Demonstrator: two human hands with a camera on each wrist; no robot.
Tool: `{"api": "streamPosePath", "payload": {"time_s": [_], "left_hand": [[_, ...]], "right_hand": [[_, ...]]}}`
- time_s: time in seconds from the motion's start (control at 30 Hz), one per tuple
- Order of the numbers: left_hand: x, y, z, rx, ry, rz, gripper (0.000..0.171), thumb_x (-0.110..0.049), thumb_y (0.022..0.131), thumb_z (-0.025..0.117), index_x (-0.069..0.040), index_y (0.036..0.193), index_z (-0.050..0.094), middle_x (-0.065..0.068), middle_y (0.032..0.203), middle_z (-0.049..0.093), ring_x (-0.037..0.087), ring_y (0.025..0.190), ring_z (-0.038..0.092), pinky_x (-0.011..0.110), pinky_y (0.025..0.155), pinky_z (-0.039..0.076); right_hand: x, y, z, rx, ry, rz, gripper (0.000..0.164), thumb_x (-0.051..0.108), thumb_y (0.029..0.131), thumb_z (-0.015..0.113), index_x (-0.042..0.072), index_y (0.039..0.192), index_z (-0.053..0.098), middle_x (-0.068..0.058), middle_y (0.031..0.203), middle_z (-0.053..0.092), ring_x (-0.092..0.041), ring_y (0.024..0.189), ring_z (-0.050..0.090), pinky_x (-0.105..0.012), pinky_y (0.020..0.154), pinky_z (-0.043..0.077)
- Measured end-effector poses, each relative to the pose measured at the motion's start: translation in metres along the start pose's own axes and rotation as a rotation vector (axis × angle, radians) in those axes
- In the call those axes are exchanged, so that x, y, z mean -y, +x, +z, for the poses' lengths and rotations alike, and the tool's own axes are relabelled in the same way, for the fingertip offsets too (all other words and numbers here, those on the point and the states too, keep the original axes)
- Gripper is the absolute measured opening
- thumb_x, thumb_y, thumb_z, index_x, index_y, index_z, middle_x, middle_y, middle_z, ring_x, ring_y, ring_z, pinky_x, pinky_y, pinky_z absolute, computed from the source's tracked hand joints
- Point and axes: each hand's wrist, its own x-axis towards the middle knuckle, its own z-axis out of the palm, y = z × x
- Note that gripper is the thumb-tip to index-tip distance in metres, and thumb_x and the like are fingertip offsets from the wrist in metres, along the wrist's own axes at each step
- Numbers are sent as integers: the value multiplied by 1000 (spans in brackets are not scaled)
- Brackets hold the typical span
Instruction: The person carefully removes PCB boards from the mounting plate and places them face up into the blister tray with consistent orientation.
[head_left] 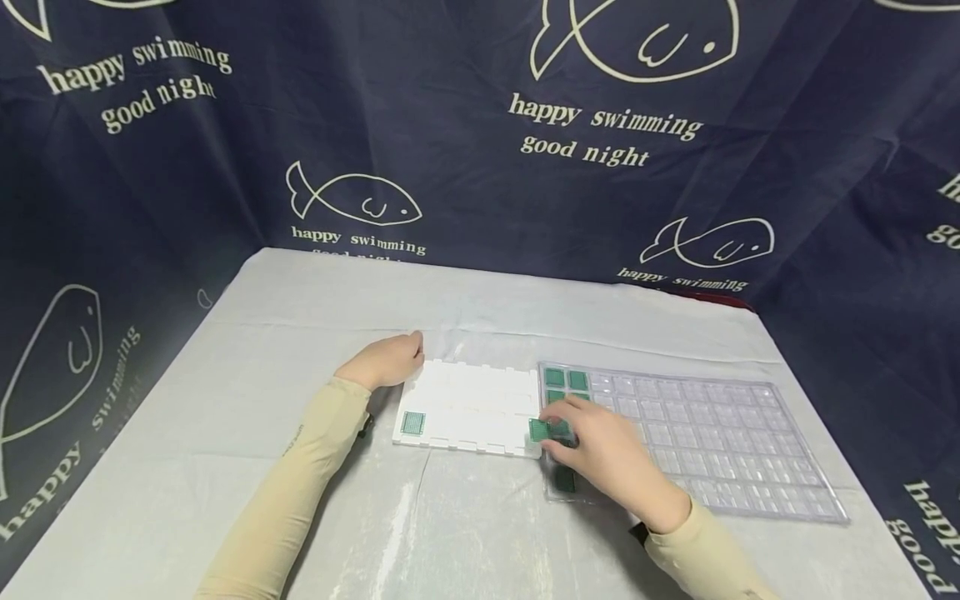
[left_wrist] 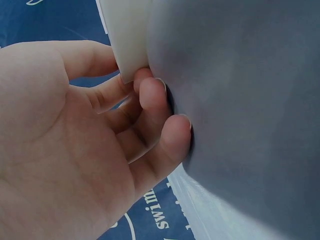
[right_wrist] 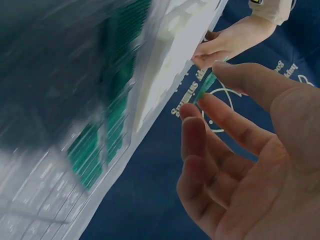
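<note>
My left hand (head_left: 384,362) is at the far left corner of a flat white board (head_left: 472,404) with notched edges. In the left wrist view its thumb and fingers pinch that board's corner (left_wrist: 131,45). My right hand (head_left: 603,450) pinches a small green circuit board (head_left: 537,430) between thumb and fingertips, over the white board's right edge. The right wrist view shows this circuit board (right_wrist: 206,87) edge-on. Another green circuit board (head_left: 413,423) lies on the white board at its near left corner.
A clear plastic tray (head_left: 720,440) with many compartments lies right of the white board. Several green circuit boards (head_left: 555,378) sit in its left columns, partly hidden by my right hand. A pale cloth (head_left: 337,292) covers the table; a dark blue fish-print curtain (head_left: 450,125) surrounds it.
</note>
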Motion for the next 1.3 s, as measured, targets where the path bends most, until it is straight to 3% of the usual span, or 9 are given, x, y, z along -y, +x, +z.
{"api": "streamPosePath", "payload": {"time_s": [0.27, 0.53, 0.7, 1.03, 1.3], "left_hand": [[1, 0, 0, 2, 1, 1, 27, -18, 106, 36, -1, 116, 54, 16, 110, 66, 34, 109, 66, 52, 105, 50], [0, 0, -2, 1, 2, -2, 28, -18, 106, 36, 0, 117, 54, 17, 110, 66, 35, 110, 66, 52, 105, 50], [0, 0, 0, 2, 0, 0, 27, -18, 106, 36, -1, 116, 54, 16, 108, 66, 33, 107, 66, 52, 104, 51], [1, 1, 0, 3, 4, -3, 29, -19, 106, 35, 0, 119, 53, 18, 114, 66, 37, 117, 65, 52, 107, 49], [0, 1, 0, 3, 9, -8, 30, -18, 106, 36, 0, 120, 54, 17, 114, 67, 34, 111, 66, 51, 106, 50]], "right_hand": [[-21, -10, -4, -9, 23, 5, 30, 25, 81, 86, 19, 108, 73, 5, 95, 71, 1, 64, 52, -18, 53, 41], [-42, -23, -10, -37, -9, 36, 29, 26, 80, 86, 21, 106, 73, 10, 89, 67, 3, 62, 43, -20, 53, 37], [-51, -31, -10, -22, -23, 43, 27, 26, 80, 86, 23, 103, 73, 11, 88, 65, -2, 66, 50, -23, 56, 40], [-58, -37, 3, 21, -68, 53, 30, 29, 78, 87, 23, 104, 74, 9, 94, 67, -2, 70, 50, -24, 58, 43], [-57, -38, 9, 18, -68, 58, 30, 29, 78, 87, 21, 103, 73, 8, 95, 68, -4, 72, 53, -27, 60, 45]]}}
